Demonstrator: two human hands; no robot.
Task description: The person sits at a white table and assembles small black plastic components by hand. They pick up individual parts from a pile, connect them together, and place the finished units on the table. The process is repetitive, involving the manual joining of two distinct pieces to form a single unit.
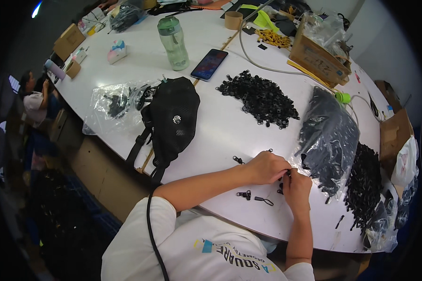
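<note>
Two hands (281, 175) pinching one small black clip (286, 176)

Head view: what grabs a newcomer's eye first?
The two hands, left hand and right hand, meet at the white table's near edge, pinching a small black part. Behind them lies a heap of small black parts, with a clear bag of black pieces at right and a black mesh pouch at left.

left hand (266, 167): curled, knuckles up, fingertips pinched toward the right hand | right hand (296, 186): fingers bent, touching the left at the tips | forearms: bare, both reaching forward over the table edge, converging
</note>
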